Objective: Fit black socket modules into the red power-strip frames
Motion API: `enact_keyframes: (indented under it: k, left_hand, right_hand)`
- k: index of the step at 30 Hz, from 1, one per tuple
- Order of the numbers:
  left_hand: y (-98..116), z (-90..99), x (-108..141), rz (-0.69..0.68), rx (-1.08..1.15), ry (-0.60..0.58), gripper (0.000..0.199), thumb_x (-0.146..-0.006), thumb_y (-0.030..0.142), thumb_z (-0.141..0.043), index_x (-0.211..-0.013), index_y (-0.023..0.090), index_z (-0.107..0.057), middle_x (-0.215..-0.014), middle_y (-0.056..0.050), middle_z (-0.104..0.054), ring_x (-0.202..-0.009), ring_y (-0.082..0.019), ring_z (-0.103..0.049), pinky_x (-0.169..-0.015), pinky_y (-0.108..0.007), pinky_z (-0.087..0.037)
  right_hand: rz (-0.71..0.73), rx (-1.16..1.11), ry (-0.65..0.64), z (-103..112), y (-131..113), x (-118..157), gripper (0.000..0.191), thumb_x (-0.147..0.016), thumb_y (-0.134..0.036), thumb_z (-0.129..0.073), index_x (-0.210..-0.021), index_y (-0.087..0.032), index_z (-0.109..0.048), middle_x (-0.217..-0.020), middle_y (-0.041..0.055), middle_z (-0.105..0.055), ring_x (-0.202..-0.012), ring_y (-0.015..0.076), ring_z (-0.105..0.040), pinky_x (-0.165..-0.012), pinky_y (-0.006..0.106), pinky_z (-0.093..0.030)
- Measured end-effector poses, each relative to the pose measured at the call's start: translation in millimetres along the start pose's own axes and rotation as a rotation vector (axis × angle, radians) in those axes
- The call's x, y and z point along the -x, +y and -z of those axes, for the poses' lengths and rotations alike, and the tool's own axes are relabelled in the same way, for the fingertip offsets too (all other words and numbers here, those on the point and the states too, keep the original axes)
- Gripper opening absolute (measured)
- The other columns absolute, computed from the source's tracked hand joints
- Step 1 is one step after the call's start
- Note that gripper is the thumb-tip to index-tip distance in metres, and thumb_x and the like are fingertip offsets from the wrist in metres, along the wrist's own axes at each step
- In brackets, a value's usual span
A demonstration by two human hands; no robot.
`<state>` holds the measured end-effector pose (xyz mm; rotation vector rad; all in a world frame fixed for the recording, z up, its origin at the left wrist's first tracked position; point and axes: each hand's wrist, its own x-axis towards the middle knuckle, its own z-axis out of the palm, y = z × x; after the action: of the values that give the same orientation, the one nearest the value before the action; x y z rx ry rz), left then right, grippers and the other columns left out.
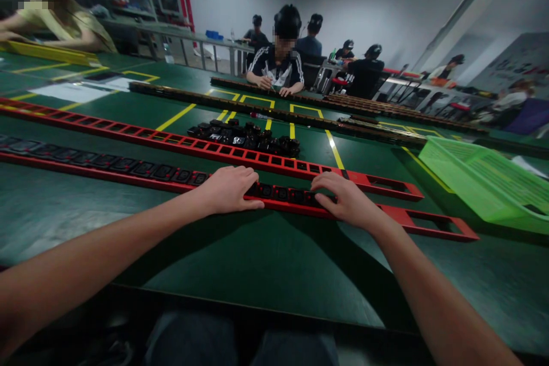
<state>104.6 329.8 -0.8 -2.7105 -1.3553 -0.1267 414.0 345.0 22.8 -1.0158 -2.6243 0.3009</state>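
Observation:
A long red rail (393, 215) lies across the green table in front of me, with a row of black socket-like modules (281, 193) set in it. My left hand (229, 189) is closed over the rail near the middle, fingers over its far side and thumb along the near edge. Farther right, my right hand (345, 199) grips the same rail, its fingertips and thumb at the last visible modules. Just behind lies a second red rail (355, 178) with mostly open slots. Beyond that is a pile of loose black modules (257, 138).
A bright green plastic basket (480, 183) stands at the right. Long dark rails (295, 117) cross the table farther back, and white sheets (71, 91) lie at the left. A co-worker (277, 63) sits opposite; another person (72, 23) is at the far left.

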Motion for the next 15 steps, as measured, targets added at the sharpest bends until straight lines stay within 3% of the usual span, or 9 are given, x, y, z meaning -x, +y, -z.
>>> enact_keyframes:
  k: [4, 11, 15]
  left_hand:
    - [1.4, 1.6, 0.0, 0.016, -0.004, -0.005, 0.053, -0.089, 0.066, -0.051, -0.102, 0.015, -0.06, -0.101, -0.01, -0.066, -0.092, -0.028, -0.063, -0.076, -0.036, -0.046]
    - [1.6, 1.5, 0.0, 0.026, 0.002, -0.023, 0.054, -0.09, 0.067, -0.049, -0.105, 0.016, -0.06, -0.103, -0.011, -0.067, -0.094, -0.028, -0.063, -0.077, -0.036, -0.046]
    - [1.9, 1.9, 0.0, 0.019, -0.01, -0.021, 0.055, -0.09, 0.066, -0.049, -0.105, 0.015, -0.06, -0.103, -0.011, -0.066, -0.094, -0.028, -0.063, -0.077, -0.037, -0.046]
  right_hand:
    - [0.062, -0.063, -0.039, -6.4, -10.4, -1.3, 0.013, -0.093, -0.026, -0.052, -0.09, -0.024, -0.064, -0.111, 0.0091, -0.063, -0.105, 0.024, -0.06, -0.094, 0.043, -0.05]
    - [0.023, -0.077, -0.044, -7.1, -10.0, -1.7, 0.006, -0.088, -0.025, -0.06, -0.094, -0.023, -0.061, -0.106, 0.0086, -0.065, -0.099, 0.0246, -0.059, -0.089, 0.043, -0.05]
    - [0.01, -0.076, -0.059, -6.9, -9.1, -0.5, 0.013, -0.087, -0.028, -0.064, -0.098, -0.023, -0.06, -0.109, 0.0086, -0.064, -0.102, 0.0248, -0.059, -0.091, 0.042, -0.049]
